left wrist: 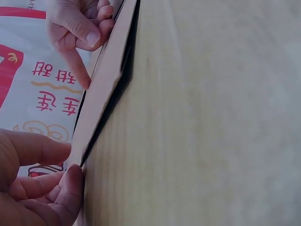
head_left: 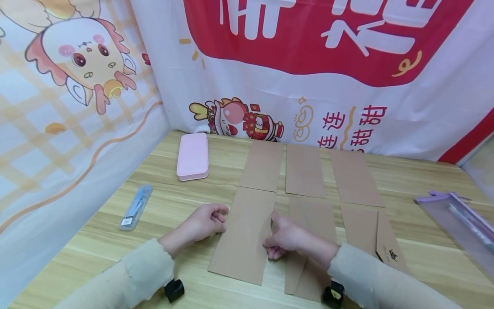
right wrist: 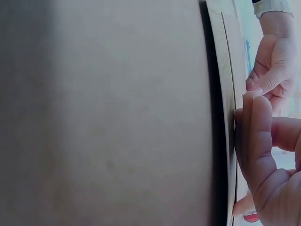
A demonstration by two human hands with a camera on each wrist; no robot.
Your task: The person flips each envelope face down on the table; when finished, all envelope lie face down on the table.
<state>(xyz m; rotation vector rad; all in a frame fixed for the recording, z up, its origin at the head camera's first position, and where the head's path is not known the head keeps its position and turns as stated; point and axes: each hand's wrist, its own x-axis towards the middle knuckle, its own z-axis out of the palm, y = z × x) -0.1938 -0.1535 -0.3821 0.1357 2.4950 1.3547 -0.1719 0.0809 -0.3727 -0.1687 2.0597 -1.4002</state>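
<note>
A long flat brown cardboard piece [head_left: 247, 231] lies on the wooden table between both hands. My left hand [head_left: 204, 222] is at its left edge. In the left wrist view, the thumb and a finger of the left hand [left wrist: 40, 181] pinch that edge. Across the piece, my right hand [head_left: 285, 236] touches the right edge with its index finger extended and other fingers bent. Seen from the right wrist, the fingers of the right hand [right wrist: 268, 160] rest along the edge, and the left hand [right wrist: 275, 70] appears beyond. A dark gap shows under the cardboard's edge in the left wrist view.
Several similar brown pieces [head_left: 305, 171] lie in rows behind and to the right; one has a folded flap [head_left: 387, 240] with a crown print. A pink case [head_left: 194, 156] and a clear blue box [head_left: 136, 208] lie left. A purple pouch [head_left: 459, 223] lies right. Printed cloth [head_left: 293, 86] hangs behind.
</note>
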